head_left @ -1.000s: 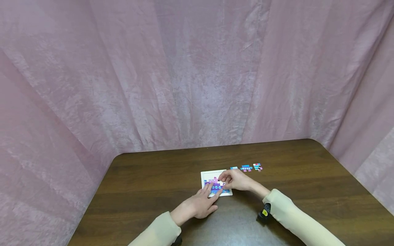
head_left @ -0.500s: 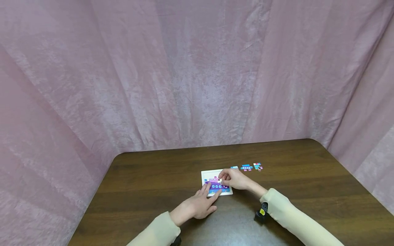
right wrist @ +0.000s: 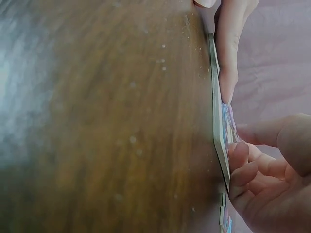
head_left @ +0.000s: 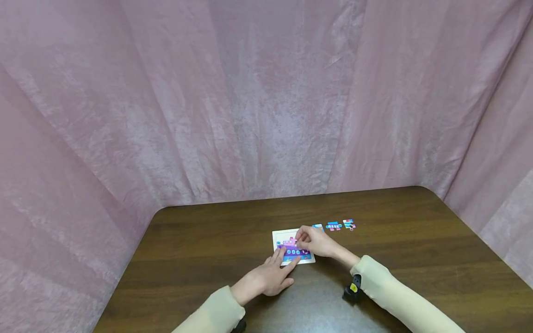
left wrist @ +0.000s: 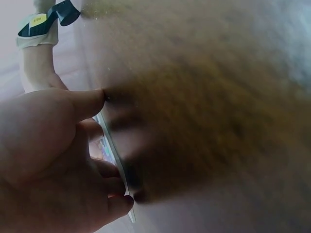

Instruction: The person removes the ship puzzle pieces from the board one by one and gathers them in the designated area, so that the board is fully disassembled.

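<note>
Left hand [head_left: 272,277], outstretched, rests on tray puzzle [head_left: 284,235] | right hand [head_left: 315,242] pinches jigsaw piece [right wrist: 233,125] | piece likely light, stiff; best held by opposite edges

The puzzle [head_left: 293,252] was purple, pink and blue, its tray [head_left: 286,236] white. Brown grain streaked the table [head_left: 208,240]. The curtain [head_left: 266,101] was mottled pink.
</note>
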{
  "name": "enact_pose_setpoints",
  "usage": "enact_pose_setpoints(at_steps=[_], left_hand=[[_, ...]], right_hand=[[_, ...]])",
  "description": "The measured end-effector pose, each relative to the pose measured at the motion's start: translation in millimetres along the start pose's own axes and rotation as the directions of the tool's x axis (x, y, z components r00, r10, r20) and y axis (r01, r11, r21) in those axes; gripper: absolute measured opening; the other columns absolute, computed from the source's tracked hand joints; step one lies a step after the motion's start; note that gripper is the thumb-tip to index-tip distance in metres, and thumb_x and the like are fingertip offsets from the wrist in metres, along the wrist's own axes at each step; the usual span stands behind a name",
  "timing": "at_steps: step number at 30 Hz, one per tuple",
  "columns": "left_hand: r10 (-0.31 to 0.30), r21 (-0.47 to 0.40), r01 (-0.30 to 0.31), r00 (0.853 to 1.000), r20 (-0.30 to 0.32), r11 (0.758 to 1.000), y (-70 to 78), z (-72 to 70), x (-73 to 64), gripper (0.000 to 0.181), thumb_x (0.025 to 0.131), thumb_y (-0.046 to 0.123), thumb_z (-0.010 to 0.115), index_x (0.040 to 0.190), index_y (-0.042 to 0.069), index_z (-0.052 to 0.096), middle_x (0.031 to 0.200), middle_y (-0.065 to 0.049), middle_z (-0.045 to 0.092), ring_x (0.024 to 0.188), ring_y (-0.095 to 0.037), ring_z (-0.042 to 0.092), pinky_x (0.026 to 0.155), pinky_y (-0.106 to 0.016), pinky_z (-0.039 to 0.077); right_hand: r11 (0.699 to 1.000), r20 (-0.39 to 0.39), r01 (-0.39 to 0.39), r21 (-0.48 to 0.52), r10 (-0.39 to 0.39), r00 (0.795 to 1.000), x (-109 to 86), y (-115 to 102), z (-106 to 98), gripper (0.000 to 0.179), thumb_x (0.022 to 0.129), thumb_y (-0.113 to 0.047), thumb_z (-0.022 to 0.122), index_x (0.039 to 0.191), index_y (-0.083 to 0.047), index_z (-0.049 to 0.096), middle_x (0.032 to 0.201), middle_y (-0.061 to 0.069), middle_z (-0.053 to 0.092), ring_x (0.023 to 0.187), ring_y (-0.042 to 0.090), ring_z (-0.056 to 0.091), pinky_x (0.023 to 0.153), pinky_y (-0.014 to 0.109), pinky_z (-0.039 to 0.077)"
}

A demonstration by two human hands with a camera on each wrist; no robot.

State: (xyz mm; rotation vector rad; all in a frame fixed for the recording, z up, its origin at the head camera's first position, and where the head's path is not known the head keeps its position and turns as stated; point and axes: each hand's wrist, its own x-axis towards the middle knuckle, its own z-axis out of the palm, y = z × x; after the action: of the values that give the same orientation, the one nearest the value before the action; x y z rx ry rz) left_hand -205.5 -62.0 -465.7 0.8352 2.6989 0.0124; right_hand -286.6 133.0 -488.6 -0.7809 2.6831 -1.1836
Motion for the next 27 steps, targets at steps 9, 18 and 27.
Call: enact_pose_setpoints(at_steps=[9, 18, 27], left_hand=[[-0.008, -0.021, 0.008, 1.000, 0.022, 1.000, -0.5, -0.9, 2.3, 0.058, 0.101, 0.041, 0.046, 0.154, 0.032, 0.023, 0.160, -0.021, 0.017, 0.149, -0.033, 0.018, 0.118, -0.039, 0.029], [-0.010, -0.025, 0.011, 0.999, 0.032, 1.000, -3.4, -0.7, 3.8, 0.059, 0.101, 0.041, 0.045, 0.154, 0.032, 0.022, 0.160, -0.020, 0.016, 0.149, -0.033, 0.017, 0.118, -0.040, 0.029], [-0.008, 0.039, 0.008, 1.000, 0.001, 0.999, -4.6, 4.4, 1.0, 0.058, 0.102, 0.043, 0.041, 0.154, 0.032, 0.021, 0.160, -0.019, 0.015, 0.149, -0.032, 0.018, 0.118, -0.038, 0.029]], right_hand=[[1.000, 0.007, -0.017, -0.012, 0.018, 1.000, 0.2, -2.6, -1.5, 0.013, 0.089, -0.010, 0.067, 0.096, -0.002, 0.060, 0.081, 0.004, 0.065, 0.070, 0.006, 0.056, 0.060, 0.019, 0.045], [0.994, 0.047, -0.023, 0.111, 0.018, 0.999, 4.9, -2.6, -0.6, 0.011, 0.092, -0.005, 0.059, 0.099, 0.003, 0.055, 0.077, 0.009, 0.067, 0.062, 0.009, 0.059, 0.054, 0.019, 0.048], [0.972, 0.057, -0.050, 0.231, 0.038, 0.998, 2.7, 2.0, -1.1, 0.010, 0.090, 0.002, 0.058, 0.098, 0.006, 0.053, 0.077, 0.015, 0.070, 0.060, 0.011, 0.058, 0.056, 0.021, 0.049]])
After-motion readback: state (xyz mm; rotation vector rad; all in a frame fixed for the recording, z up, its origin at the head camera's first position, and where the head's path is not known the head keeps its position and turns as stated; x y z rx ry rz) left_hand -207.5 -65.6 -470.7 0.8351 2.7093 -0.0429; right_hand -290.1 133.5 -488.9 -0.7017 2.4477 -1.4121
